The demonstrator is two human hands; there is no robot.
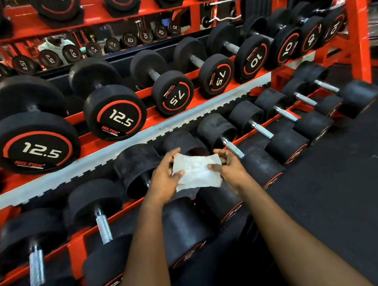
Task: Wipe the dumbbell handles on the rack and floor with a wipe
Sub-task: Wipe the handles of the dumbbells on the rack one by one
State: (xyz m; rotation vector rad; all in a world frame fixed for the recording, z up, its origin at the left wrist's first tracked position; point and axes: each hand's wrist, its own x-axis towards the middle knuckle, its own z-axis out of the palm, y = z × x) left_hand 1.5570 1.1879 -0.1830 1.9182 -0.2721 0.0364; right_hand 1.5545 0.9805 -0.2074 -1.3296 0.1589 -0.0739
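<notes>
**Wipe readied above the lowest rack tier**

Both forearms reach forward; left hand (163,177) and right hand (228,167) pinch opposite edges of the white wipe (196,172), fingers closed on it, apparently spreading it before wrapping the knurled dumbbell handle (233,149) just beside.

A dark rubber floor (345,177) spreads out to the right, matte and a little scuffed. Behind the shelves a mirror (115,34) runs along the wall, throwing back reversed numbers and, at its left, a pale garment (54,43) on someone reflected there; the details are too small to tell. Higher up, toward the right, a chrome curl bar (222,19) with a wavy shaft lies across, and a second straight chrome bar (226,1) lies just above it. Along the wall between the two lower tiers runs a pale grey strip (117,147) with a notched lower edge. At the far right edge the room beyond is blurred.
</notes>
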